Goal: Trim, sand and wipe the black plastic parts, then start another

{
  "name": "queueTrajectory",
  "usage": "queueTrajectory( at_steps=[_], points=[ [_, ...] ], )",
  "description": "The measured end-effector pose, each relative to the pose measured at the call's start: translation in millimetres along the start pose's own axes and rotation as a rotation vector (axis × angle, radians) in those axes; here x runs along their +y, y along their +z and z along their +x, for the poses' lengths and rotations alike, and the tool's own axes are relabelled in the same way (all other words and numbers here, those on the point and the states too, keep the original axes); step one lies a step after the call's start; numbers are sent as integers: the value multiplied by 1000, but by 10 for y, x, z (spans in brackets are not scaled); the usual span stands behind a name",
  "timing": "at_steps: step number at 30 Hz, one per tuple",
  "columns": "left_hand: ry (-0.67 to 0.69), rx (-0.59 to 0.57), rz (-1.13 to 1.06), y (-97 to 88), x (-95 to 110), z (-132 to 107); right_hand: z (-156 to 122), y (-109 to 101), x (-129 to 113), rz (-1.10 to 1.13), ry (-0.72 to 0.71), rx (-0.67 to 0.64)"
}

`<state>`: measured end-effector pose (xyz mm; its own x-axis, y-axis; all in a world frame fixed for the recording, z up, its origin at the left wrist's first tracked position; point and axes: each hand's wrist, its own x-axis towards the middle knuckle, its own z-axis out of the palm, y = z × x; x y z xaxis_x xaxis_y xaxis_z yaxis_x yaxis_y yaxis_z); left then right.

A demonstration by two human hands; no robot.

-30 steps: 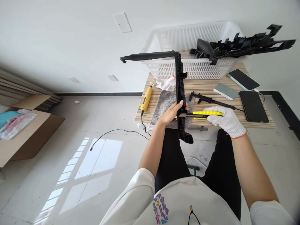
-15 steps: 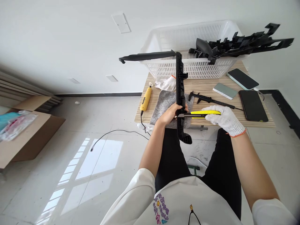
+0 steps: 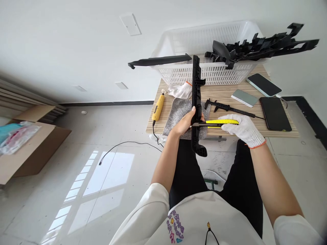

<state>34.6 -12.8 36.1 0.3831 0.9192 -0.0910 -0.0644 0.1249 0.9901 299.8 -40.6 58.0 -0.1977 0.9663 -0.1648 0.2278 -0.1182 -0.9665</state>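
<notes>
My bare left hand [image 3: 186,122] is closed around a long black plastic trim part [image 3: 196,92], which stands lengthwise in front of me with its curved end toward my lap. In my right hand [image 3: 242,129], which wears a white knit glove, is a yellow utility knife [image 3: 222,122]. Its blade points left and lies across the part just below my left thumb; whether the edge touches the plastic I cannot tell. Beneath the part a grey cloth [image 3: 176,117] is spread at the table's front edge.
A white plastic basket [image 3: 173,73] holds several black parts [image 3: 255,49], some jutting past its rim. On the table [image 3: 222,92] are a yellow rotary tool [image 3: 158,107], a white glove [image 3: 181,90], a black caliper [image 3: 230,108], a grey-green card-like item [image 3: 244,98] and two phones [image 3: 275,114].
My left thumb has shifted slightly up along the trim part. The knife and my right hand have moved a little to the left, and the blade's angle has changed slightly.
</notes>
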Motion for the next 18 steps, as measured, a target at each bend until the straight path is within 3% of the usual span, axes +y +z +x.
queueTrajectory(
  at_steps=[7,15,18],
  points=[
    [-38,41,-107,-3,-27,18,13,7,33,31,7,50],
    [-57,25,-46,-16,-54,30,11,18,1,39,10,96],
    [-37,-4,-57,-4,-29,22,8,16,-7,18,22,32]
  ],
)
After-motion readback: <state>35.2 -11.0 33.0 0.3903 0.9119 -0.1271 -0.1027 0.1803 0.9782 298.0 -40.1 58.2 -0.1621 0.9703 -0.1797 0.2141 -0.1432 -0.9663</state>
